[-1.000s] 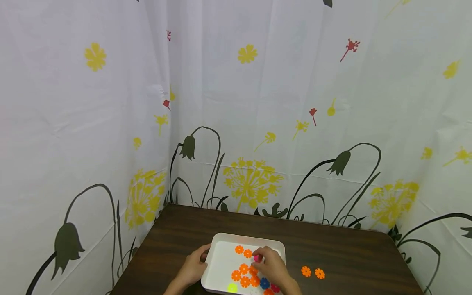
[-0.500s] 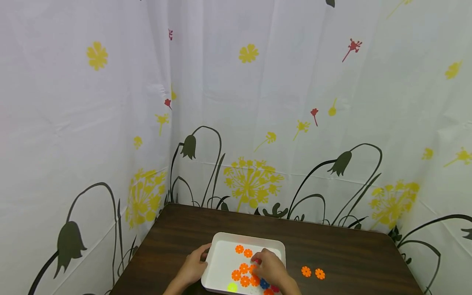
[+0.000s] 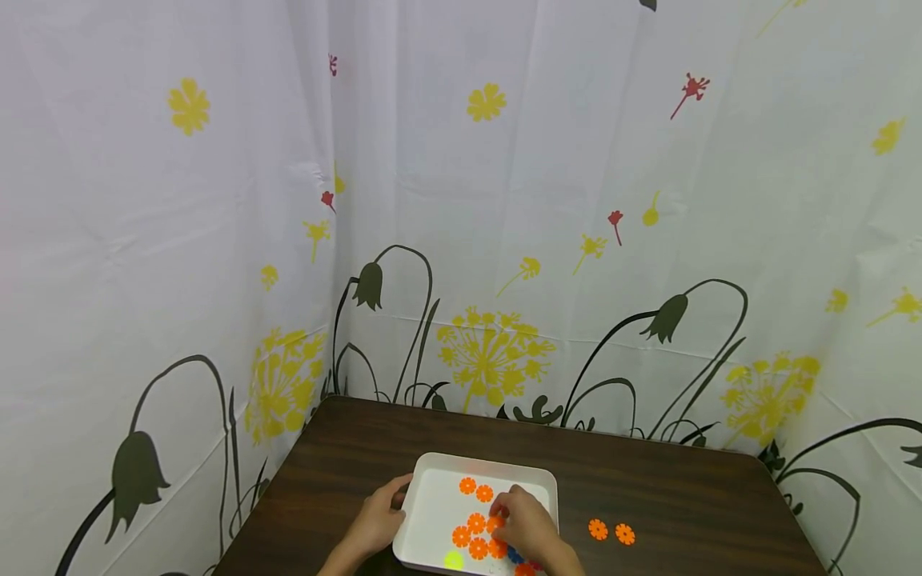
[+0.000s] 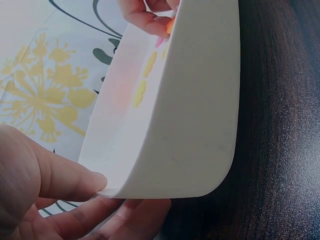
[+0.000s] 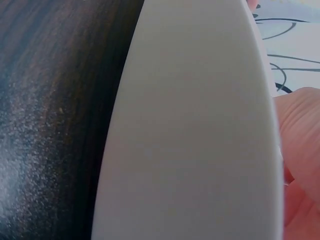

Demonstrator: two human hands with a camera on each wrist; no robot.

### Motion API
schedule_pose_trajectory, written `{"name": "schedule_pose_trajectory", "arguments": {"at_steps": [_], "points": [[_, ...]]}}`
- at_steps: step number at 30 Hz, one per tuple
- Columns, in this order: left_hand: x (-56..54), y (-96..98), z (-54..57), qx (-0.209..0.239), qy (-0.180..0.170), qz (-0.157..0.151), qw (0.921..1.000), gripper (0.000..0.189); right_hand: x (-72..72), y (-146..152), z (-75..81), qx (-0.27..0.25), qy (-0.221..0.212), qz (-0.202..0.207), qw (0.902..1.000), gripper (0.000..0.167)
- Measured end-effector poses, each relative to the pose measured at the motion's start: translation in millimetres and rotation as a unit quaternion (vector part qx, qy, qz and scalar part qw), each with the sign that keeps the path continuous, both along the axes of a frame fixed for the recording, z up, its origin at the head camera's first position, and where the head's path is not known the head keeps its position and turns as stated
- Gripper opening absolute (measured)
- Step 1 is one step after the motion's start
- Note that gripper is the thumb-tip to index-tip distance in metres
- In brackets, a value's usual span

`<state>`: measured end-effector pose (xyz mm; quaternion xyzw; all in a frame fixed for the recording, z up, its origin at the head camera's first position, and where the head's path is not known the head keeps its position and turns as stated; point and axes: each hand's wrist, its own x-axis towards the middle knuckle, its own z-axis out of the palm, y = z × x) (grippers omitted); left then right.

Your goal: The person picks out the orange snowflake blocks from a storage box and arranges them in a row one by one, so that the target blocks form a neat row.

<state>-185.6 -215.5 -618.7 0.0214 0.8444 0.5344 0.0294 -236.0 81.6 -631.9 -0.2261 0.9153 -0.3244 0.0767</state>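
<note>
At the left side of a shallow white tray my left hand grips the wall; in the left wrist view its thumb lies over the rim and its fingers are beneath. My right hand is over the right part of the tray, fingers bent down. Its fingertips are at a pink disc and beside an orange notched disc; whether they pinch the pink one is hidden. Several more orange discs, a yellow-green disc and a partly covered blue disc lie in the tray.
Two orange discs lie on the dark wooden table to the right of the tray. Behind and beside the table hangs a white curtain with a flower print. The tray's raised wall fills much of the right wrist view.
My right fingertips have drawn together and lower over the pink disc, which showed between them before and is now covered in the head view. The left hand and tray stay put.
</note>
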Motion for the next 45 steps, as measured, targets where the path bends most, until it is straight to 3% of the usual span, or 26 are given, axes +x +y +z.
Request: {"name": "schedule_pose_trajectory", "arguments": {"at_steps": [8, 17, 27, 35, 45], "points": [[-0.5, 0.7, 0.5, -0.005, 0.002, 0.003, 1.0, 0.067, 1.6, -0.8, -0.9, -0.017, -0.022, -0.004, 0.9996, 0.028], [1.7, 1.9, 1.5, 0.004, 0.0, 0.006, 1.0, 0.067, 5.4, -0.1, -3.9, -0.037, -0.044, 0.006, 0.9983, 0.023], [1.8, 2.0, 2.2, 0.008, 0.006, 0.003, 0.9999, 0.067, 2.2, 4.2, -1.2, -0.035, -0.002, 0.002, 0.9994, 0.016], [1.4, 2.2, 0.7, 0.002, 0.01, 0.006, 0.9999, 0.067, 1.2, 10.1, 15.2, -0.033, 0.042, -0.007, 0.9985, 0.014], [1.5, 2.2, 3.0, 0.004, 0.006, 0.005, 1.0, 0.067, -0.3, 23.9, 22.4, -0.047, 0.005, -0.045, 0.9979, 0.015]]}}
